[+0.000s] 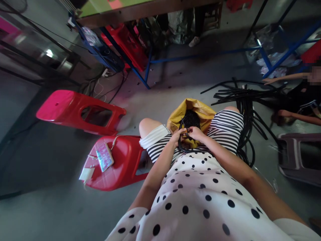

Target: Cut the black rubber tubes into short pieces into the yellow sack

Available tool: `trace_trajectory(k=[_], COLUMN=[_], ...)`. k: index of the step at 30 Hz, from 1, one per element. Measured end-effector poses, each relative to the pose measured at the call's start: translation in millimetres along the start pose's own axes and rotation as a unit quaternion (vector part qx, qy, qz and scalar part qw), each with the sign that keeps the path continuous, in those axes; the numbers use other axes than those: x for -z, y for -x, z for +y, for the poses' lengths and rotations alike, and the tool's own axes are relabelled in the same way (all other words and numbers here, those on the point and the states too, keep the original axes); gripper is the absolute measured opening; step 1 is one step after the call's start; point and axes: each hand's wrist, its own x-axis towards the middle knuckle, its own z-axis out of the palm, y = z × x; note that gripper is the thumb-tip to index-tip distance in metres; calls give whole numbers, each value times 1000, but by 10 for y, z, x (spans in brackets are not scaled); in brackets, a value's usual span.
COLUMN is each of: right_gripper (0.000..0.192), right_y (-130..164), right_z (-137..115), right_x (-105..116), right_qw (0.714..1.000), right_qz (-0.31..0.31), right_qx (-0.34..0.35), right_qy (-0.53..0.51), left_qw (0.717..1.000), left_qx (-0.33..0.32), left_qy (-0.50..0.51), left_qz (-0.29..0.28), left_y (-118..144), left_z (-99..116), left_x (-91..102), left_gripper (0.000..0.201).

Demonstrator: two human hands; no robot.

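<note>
A long table with a green top and blue metal legs [117, 7] stands beyond the person's knees. Left of the lap, a glossy red plastic stool [120, 157] has its seat turned up. A crumpled yellow woven sack [207, 112] gapes between the knees; a heap of long black flexible tubes [247, 97] lies beside the right knee. Above the sack's near rim, the left hand [177, 136] and right hand [196, 133] meet, fingertips pinching a looped black tube [180, 146] at a tiny orange part [186, 132], its details too small to tell. A pink-and-blue phone-shaped case [104, 156] lies toward the seat's left edge; a small white packet [87, 173] overlaps its near-left corner.
</note>
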Motion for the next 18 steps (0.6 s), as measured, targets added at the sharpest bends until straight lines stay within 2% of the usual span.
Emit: trace_trajectory(k=[3, 7, 10, 13, 18], right_gripper=[10, 10, 16, 27, 25], right_y=[37, 107, 274, 586, 1112], right_z=[33, -10, -117, -267, -543], right_x=[10, 94, 244, 440, 634], right_qw=[999, 994, 978, 921, 853], right_qz=[9, 65, 75, 40, -4], right_qx=[17, 55, 128, 226, 281], right_qy=[-34, -65, -144, -314, -439], left_qw=[1000, 1000, 999, 999, 999], left_qx=[-9, -23, -30, -34, -50], left_qy=[2, 4, 10, 13, -2], left_qz=[1, 7, 8, 2, -8], left_y=[-8, 18, 42, 58, 100], left_z=[5, 15, 24, 19, -18], left_x=[8, 28, 40, 30, -60], left_gripper=[31, 37, 37, 36, 22])
